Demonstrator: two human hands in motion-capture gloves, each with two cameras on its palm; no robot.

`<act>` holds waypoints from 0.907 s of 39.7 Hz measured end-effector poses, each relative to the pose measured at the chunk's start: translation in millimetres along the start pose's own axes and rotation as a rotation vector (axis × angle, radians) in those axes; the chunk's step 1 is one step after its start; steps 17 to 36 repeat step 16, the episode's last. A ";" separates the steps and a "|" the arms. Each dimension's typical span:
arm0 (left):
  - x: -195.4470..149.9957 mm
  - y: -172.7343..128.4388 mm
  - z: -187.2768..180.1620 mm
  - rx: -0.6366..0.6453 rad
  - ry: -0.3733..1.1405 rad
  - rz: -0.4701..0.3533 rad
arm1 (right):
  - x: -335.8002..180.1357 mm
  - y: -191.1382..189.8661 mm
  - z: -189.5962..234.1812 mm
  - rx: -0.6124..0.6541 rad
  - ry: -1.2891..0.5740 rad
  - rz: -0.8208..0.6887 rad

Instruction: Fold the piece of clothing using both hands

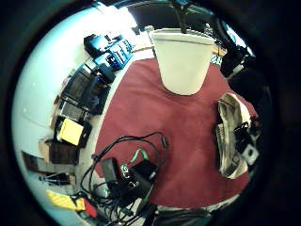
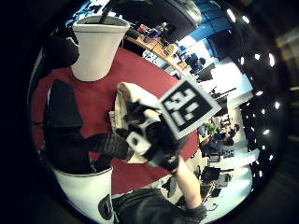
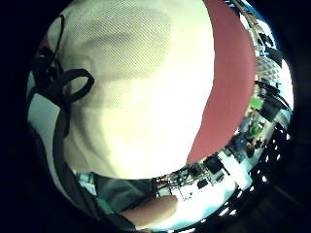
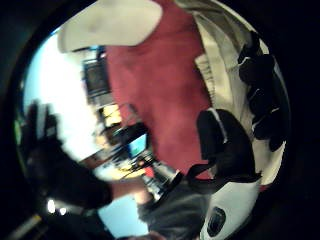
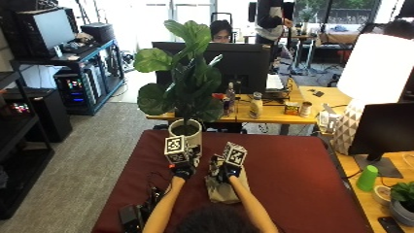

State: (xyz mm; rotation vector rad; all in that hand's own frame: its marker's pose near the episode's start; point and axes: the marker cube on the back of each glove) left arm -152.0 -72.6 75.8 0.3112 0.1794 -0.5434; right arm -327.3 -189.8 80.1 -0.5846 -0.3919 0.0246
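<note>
Seen from above, a beige folded garment (image 5: 223, 188) lies on a dark red table (image 5: 291, 170), near the person's edge. R hand (image 5: 228, 171) rests on the garment's far end w/ fingers (image 4: 260, 97) laid straight on the cloth, gripping nothing. L hand (image 5: 182, 170) hovers just beside it, above the table; can't tell its grip. White plant pot (image 5: 186, 130) stands just beyond
</note>
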 end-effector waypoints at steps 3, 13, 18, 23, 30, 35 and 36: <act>-6.2 3.9 -2.8 0.000 -0.018 -0.035 | 2.2 -4.6 -2.8 0.111 0.012 -0.016; -0.3 2.7 3.4 -0.038 -0.033 -0.006 | 32.1 40.9 -88.1 0.395 0.035 -0.060; 3.7 6.9 -3.7 -0.070 -0.031 0.000 | 45.1 44.0 -103.0 0.325 0.031 0.056; 3.7 6.9 -3.7 -0.070 -0.031 0.000 | 45.1 44.0 -103.0 0.325 0.031 0.056; 3.7 6.9 -3.7 -0.070 -0.031 0.000 | 45.1 44.0 -103.0 0.325 0.031 0.056; 3.7 6.9 -3.7 -0.070 -0.031 0.000 | 45.1 44.0 -103.0 0.325 0.031 0.056; 3.7 6.9 -3.7 -0.070 -0.031 0.000 | 45.1 44.0 -103.0 0.325 0.031 0.056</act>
